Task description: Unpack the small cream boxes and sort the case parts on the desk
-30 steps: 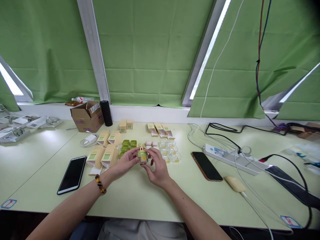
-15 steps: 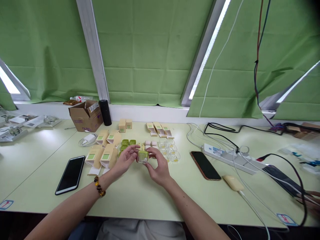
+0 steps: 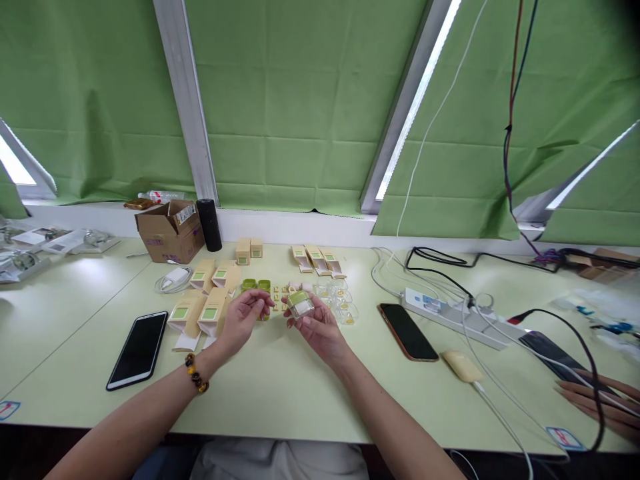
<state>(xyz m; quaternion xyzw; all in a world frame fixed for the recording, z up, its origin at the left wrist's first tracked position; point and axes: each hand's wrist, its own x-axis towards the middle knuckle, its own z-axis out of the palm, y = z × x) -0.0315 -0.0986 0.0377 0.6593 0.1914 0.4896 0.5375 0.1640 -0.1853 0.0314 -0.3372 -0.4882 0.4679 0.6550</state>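
Note:
My right hand (image 3: 320, 333) grips a small clear container with a green lid (image 3: 300, 305), tilted above the table. Just left of it, apart from the container, my left hand (image 3: 246, 315) has its fingers curled and the thumb against them; whatever may be between them is hidden. Behind my left hand stand green lids (image 3: 249, 285), partly covered. Small yellow pieces (image 3: 277, 298) lie between the hands, and a pink piece (image 3: 306, 287) shows behind the container. Several clear cups (image 3: 345, 303) with yellow bits inside sit right of my right hand.
Open cream cartons (image 3: 185, 311) stand left of my left hand; closed small boxes (image 3: 243, 252) and flattened cartons (image 3: 316, 259) are farther back. Phones (image 3: 137, 350) (image 3: 407, 331) lie on both sides. A power strip (image 3: 453, 317) with cables is at right, near another person's hand (image 3: 597, 400).
My left hand has come off the container and moved slightly left. My right hand now holds the container alone, turned and tilted. The other person's hand has come further into view.

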